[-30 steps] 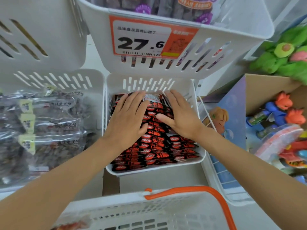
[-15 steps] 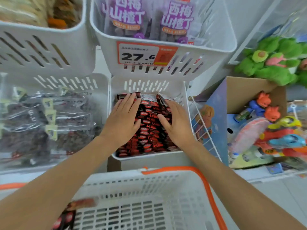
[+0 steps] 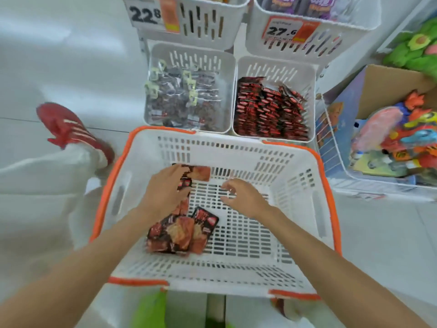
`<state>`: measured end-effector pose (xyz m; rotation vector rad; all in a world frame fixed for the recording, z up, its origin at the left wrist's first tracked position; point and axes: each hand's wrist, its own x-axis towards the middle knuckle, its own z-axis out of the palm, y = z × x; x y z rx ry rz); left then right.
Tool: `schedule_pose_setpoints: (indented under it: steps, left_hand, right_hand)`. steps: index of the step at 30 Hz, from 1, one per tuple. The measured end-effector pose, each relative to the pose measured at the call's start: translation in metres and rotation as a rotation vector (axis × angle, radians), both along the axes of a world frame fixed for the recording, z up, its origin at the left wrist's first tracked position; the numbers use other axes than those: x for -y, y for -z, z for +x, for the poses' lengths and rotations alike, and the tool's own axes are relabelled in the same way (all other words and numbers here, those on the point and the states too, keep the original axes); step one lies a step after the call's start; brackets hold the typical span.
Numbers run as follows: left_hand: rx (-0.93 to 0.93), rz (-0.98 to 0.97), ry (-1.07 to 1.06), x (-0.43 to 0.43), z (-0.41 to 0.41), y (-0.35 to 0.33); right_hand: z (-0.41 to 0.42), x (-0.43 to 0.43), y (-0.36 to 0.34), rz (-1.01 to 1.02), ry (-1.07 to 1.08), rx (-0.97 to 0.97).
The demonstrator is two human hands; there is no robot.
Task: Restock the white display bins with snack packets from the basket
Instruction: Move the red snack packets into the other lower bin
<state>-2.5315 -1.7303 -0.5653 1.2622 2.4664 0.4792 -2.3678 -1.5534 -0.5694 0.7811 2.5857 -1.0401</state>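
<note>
Looking down from my head, the white basket (image 3: 236,147) with its orange rim sits on the floor right in front of me, and both my arms reach into it. My left hand (image 3: 165,190) lies on the basket floor towards its far left corner, fingers spread over a small red-and-black packet (image 3: 185,183). The picture is blurred there, so I cannot tell whether I am gripping it or only touching it. Another packet (image 3: 199,172) lies just past my fingertips against the far wall. A loose pile of packets (image 3: 179,233) rests below my left wrist, nearer the left wall than the right. My right hand (image 3: 246,197) hovers over the middle of the basket floor, fingers loosely curled and holding nothing.

Just beyond the basket's far edge stand two low white bins side by side. The right bin (image 3: 243,67) is packed with rows of red packets (image 3: 269,110). The left bin (image 3: 160,55) holds clear bags of dark snacks (image 3: 184,100). Above them hang two more white bins, one with a price tag reading 22.8 (image 3: 146,14), the other with a tag reading 27.6 (image 3: 283,31).

Off the basket's left edge is a red shoe (image 3: 71,131). To the right, a cardboard box (image 3: 387,91) holds bright toys (image 3: 397,136).
</note>
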Motion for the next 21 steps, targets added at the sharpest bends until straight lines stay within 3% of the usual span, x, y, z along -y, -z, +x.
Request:
schedule_pose_setpoints:
  steps: [3,6,8,11,16,21]
  left_hand:
    - [0.149,-0.114,-0.053,0.031,0.000,0.013]
    - [0.176,-0.101,-0.044,0.039,0.000,0.009]
    - [0.174,-0.119,-0.072,0.043,-0.002,0.007]
    - [0.199,-0.176,-0.109,0.052,-0.009,0.010]
    - [0.319,-0.176,-0.163,0.056,-0.011,0.010]
    - [0.454,-0.042,-0.350,0.054,0.001,0.003]
  right_hand:
    - [-0.001,0.029,0.040,-0.182,-0.043,0.255]
    - [-0.013,0.049,0.078,-0.316,0.119,0.355]
    - [-0.025,0.058,0.095,-0.325,0.231,0.336]
    - [-0.043,0.072,0.110,-0.223,0.108,0.319]
    - [-0.057,0.072,0.107,-0.353,-0.010,0.203]
    - [-0.033,0.016,0.053,-0.584,0.388,-0.118]
